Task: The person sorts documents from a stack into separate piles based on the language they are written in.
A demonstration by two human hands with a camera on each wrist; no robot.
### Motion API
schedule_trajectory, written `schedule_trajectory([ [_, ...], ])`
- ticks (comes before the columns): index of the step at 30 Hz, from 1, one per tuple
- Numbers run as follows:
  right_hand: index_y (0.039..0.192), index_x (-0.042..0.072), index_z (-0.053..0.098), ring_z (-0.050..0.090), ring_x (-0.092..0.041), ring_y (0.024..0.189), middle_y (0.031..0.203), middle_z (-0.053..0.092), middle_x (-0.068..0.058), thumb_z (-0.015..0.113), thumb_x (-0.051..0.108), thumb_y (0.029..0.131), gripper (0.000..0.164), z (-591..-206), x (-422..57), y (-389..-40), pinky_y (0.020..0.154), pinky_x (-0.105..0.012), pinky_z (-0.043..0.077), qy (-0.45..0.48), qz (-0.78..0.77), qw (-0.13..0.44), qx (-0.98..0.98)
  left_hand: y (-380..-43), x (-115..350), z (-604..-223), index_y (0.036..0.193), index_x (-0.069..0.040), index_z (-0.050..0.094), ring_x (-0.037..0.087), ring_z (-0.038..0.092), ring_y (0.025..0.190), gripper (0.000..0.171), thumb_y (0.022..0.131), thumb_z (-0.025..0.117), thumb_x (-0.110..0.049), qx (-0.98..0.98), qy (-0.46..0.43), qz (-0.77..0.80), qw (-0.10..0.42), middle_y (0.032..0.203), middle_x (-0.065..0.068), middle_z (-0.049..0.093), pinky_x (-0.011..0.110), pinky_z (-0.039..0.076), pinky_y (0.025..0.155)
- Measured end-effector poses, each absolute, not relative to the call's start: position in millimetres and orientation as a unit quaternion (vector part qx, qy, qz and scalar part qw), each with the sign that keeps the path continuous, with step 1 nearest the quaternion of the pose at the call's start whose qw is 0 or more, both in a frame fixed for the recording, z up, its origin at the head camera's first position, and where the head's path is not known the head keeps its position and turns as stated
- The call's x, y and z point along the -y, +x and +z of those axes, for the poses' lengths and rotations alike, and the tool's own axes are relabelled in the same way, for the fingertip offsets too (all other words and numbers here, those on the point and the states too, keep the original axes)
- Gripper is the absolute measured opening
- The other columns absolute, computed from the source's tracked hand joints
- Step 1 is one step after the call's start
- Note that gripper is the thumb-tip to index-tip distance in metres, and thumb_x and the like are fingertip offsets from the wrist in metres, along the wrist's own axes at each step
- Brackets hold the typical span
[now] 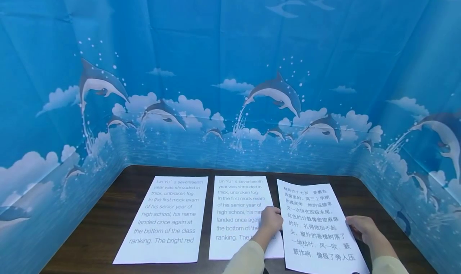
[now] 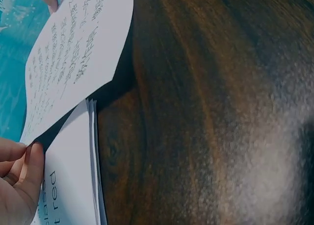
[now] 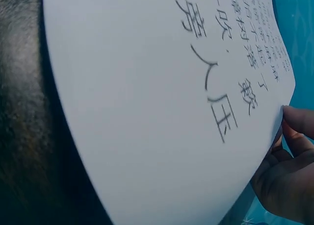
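A white sheet of paper (image 1: 313,222) printed with Chinese characters is held slightly above the dark table at the right. My left hand (image 1: 271,221) pinches its left edge between thumb and fingers, as the left wrist view shows. On the opposite edge, my right hand (image 3: 289,161) pinches the paper with thumb and fingertips. The sheet bows a little between the hands. Under my left forearm lies a stack of papers (image 1: 237,210) with English text, its several layers visible from the side in the left wrist view. My left hand and sleeve cover part of its print.
Another white page (image 1: 165,222) with the same English text lies flat on the left of the wooden table (image 1: 93,226). A blue curtain (image 1: 201,66) with dolphins and clouds surrounds the table's back and sides. A dark curved object (image 1: 404,223) shows at the right edge.
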State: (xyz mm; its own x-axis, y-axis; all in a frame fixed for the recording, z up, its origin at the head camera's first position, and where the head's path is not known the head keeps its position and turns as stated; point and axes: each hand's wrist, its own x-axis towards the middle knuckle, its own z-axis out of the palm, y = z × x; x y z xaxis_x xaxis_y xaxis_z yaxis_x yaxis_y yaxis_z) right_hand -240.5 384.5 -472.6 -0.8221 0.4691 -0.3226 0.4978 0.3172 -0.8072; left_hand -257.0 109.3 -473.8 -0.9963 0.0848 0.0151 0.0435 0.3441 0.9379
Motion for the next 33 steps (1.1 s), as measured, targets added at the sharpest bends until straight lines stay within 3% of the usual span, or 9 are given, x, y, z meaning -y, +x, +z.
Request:
schedule_trajectory([
  [9,0.114,-0.012,0.043,0.041,-0.038,0.090,0.102,0.043,-0.027,0.046,0.011,0.085,0.037,-485,-386,-246,0.068,-0.044,0.038,0.326,-0.488,-0.010,-0.809,-254,-113,-469,0.092,0.008,0.058,0.012,0.051,0.042,0.022,0.072,0.051,0.006,-0.825,0.012,0.564,0.040,0.080,0.015,0.053,0.021,0.042,0.039],
  [19,0.118,-0.014,0.036,0.042,-0.038,0.093,0.106,0.041,-0.028,0.045,0.018,0.087,0.045,-491,-391,-252,0.073,-0.045,0.039,0.354,-0.498,-0.029,-0.791,-253,-117,-462,0.073,0.000,0.056,0.011,0.049,0.042,0.010,0.077,0.051,-0.007,-0.825,-0.004,0.563,0.053,0.056,0.005,0.048,0.020,0.041,0.040],
  [26,0.125,-0.015,0.025,0.035,-0.044,0.105,0.117,0.033,-0.032,0.042,0.026,0.089,0.057,-498,-401,-253,0.084,-0.050,0.034,0.346,-0.515,-0.015,-0.784,-251,-120,-455,0.097,0.008,0.055,0.014,0.049,0.048,0.027,0.079,0.050,-0.012,-0.821,0.009,0.566,0.067,0.063,0.006,0.047,0.025,0.041,0.046],
  [33,0.124,-0.015,0.028,0.045,-0.040,0.095,0.110,0.039,-0.031,0.045,0.025,0.087,0.057,-499,-410,-257,0.077,-0.046,0.041,0.347,-0.517,-0.039,-0.782,-252,-119,-454,0.100,0.008,0.054,0.014,0.048,0.047,0.030,0.079,0.050,-0.014,-0.826,0.011,0.559,0.069,0.065,0.007,0.048,0.025,0.040,0.044],
])
